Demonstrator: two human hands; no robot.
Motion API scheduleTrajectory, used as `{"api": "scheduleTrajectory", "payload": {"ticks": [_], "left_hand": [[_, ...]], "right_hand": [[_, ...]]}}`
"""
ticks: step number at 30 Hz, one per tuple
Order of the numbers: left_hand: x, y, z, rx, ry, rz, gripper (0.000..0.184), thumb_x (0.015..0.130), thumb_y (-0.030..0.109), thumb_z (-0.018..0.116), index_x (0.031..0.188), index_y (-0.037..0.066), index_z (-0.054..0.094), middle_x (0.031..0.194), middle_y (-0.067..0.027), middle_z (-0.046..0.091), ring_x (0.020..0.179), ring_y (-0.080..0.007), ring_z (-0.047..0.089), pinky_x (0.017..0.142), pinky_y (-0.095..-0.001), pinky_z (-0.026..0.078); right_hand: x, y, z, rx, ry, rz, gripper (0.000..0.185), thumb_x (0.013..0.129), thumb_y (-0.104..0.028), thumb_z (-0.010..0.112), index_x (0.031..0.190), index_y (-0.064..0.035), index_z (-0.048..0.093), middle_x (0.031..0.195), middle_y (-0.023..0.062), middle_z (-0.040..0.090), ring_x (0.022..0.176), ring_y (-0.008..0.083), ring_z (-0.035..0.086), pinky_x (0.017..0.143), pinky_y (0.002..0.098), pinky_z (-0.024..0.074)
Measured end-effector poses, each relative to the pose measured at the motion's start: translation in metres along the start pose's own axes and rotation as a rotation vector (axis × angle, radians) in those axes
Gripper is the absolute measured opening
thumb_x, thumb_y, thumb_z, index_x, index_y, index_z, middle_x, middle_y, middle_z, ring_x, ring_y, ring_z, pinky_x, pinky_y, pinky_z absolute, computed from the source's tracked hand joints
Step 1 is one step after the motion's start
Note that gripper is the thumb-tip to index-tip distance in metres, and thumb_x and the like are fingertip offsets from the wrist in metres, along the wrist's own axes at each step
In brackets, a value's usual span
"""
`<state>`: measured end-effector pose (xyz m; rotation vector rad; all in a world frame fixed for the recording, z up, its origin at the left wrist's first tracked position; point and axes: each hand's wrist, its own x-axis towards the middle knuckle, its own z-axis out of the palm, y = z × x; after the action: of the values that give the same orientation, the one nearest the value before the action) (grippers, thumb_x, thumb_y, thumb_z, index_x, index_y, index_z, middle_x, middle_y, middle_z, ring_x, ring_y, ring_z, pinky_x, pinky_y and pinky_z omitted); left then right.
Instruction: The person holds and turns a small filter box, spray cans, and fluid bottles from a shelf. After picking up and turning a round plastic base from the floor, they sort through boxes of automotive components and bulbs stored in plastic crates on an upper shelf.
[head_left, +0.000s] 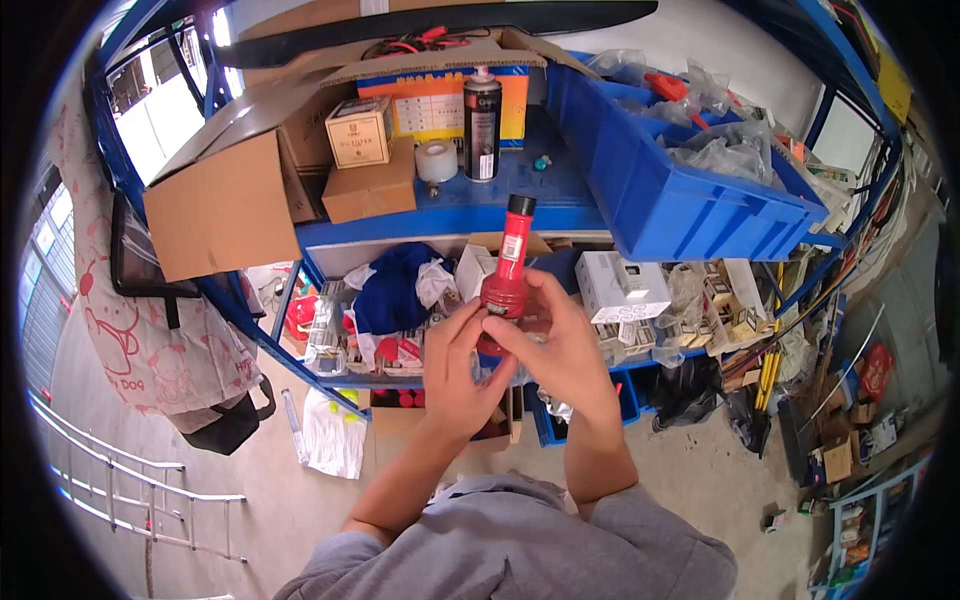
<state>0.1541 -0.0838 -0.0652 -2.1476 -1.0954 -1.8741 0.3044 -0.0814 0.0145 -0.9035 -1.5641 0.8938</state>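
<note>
A red bottle (513, 255) with a long neck, a black cap and a white barcode label stands upright between my hands, in front of the shelf. My left hand (458, 360) is closed round its lower body from the left. My right hand (562, 345) wraps it from the right, thumb across the front. The bottle's lower part is mostly hidden by the fingers. Beyond its cap, on the upper shelf, stands a black spray can (483, 130) beside a roll of white tape (436, 161).
Cardboard boxes (370, 192) fill the upper shelf's left side. A blue bin (690, 200) with plastic bags juts out at the right. The lower shelf holds a blue cloth (400, 285) and a white box (620, 285). A metal ladder (150, 490) is at lower left.
</note>
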Motion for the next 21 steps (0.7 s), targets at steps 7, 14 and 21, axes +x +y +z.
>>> {"api": "scheduleTrajectory", "payload": {"ticks": [7,14,21], "left_hand": [[0.016,0.001,0.002,0.017,-0.062,-0.079,0.071,0.083,0.017,0.09,0.143,-0.003,0.057,0.141,-0.0206,0.061,0.121,-0.0413,0.061,0.103,-0.048,0.051],[-0.019,-0.013,-0.011,0.07,-0.277,-0.277,0.066,0.09,0.016,0.083,0.148,0.001,0.053,0.14,-0.0233,0.06,0.129,-0.0437,0.058,0.11,-0.0467,0.048],[-0.034,-0.034,-0.082,0.174,-0.304,-0.415,0.063,0.094,0.019,0.08,0.148,0.003,0.054,0.139,-0.0228,0.062,0.129,-0.0426,0.06,0.11,-0.0469,0.048]], "right_hand": [[0.135,0.028,-0.04,-0.341,0.337,-0.377,0.053,0.088,-0.013,0.082,0.132,0.0066,0.059,0.113,0.0253,0.074,0.099,0.0358,0.076,0.085,0.0434,0.0575],[0.218,0.049,-0.043,-0.633,0.298,-0.24,0.036,0.085,-0.018,0.081,0.115,0.001,0.072,0.112,0.0261,0.071,0.106,0.045,0.069,0.095,0.0499,0.0551],[0.214,0.047,-0.042,-0.579,0.237,-0.16,0.042,0.092,-0.02,0.08,0.126,0.0024,0.069,0.114,0.0243,0.076,0.108,0.0375,0.075,0.094,0.045,0.0568]]}}
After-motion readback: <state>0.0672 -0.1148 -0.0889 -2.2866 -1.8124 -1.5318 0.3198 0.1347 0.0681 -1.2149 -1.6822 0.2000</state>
